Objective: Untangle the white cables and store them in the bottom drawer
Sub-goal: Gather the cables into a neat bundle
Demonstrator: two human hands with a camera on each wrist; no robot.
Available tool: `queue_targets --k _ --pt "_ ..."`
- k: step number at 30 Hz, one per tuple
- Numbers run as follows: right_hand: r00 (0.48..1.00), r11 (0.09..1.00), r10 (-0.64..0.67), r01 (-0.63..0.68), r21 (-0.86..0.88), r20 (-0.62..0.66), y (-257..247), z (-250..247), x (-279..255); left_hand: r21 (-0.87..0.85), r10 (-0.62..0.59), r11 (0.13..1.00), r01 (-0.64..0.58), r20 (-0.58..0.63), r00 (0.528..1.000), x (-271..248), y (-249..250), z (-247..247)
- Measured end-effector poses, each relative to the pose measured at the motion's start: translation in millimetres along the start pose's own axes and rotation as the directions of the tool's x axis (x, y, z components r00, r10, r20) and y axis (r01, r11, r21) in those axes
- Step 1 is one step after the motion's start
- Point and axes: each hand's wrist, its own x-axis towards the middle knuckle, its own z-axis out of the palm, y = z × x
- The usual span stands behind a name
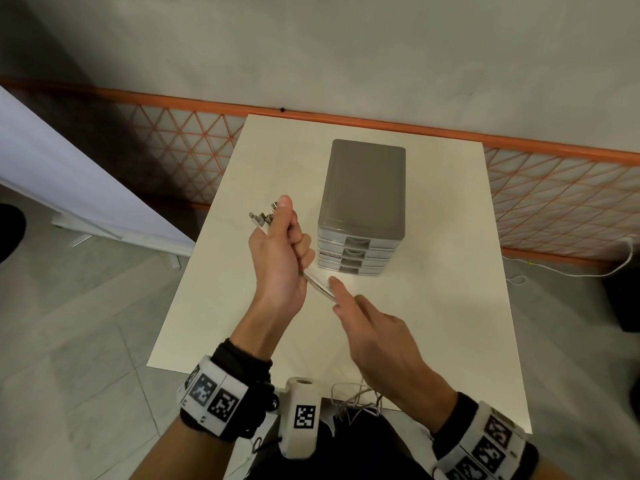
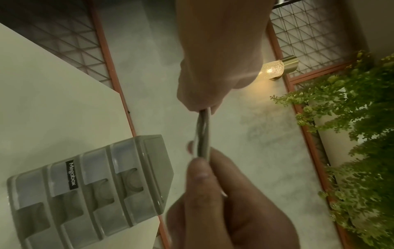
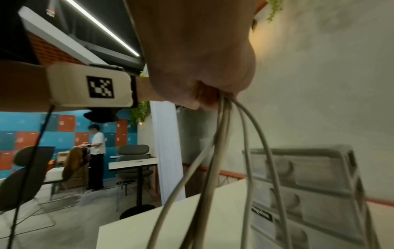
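My left hand [image 1: 289,237] is raised over the table and grips a bundle of white cables [image 1: 320,282] in its fist; several metal plugs [image 1: 261,216] stick out above the thumb. My right hand [image 1: 335,296] pinches the same bundle just below the left fist. In the left wrist view the cables [image 2: 203,133] run taut between the two hands. They hang on from my right hand [image 3: 204,99] as loose strands [image 3: 215,168] and pile in a tangle [image 1: 356,398] at the table's near edge. The grey drawer unit [image 1: 362,199] stands behind, its bottom drawer [image 1: 355,270] closed.
The white table [image 1: 433,323] carries only the drawer unit [image 2: 85,183] and the cables. An orange mesh fence [image 1: 554,202] runs behind it. A white panel [image 1: 69,188] leans at the left. In the right wrist view a person [image 3: 97,151], chairs and tables stand far off.
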Motion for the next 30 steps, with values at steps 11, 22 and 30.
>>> queue_targets --k 11,22,30 --pt "0.994 0.991 -0.043 0.055 -0.119 0.102 18 -35 13 0.016 0.043 0.999 -0.043 0.022 0.999 10 10 8" --pt "0.877 0.927 -0.104 0.257 -0.274 0.470 -6 -52 40 0.304 0.022 0.950 -0.071 0.161 0.987 11 5 18" --pt "0.852 0.968 -0.028 -0.108 0.228 0.523 23 -90 67 0.539 -0.165 0.824 -0.174 0.523 0.836 5 10 -5"
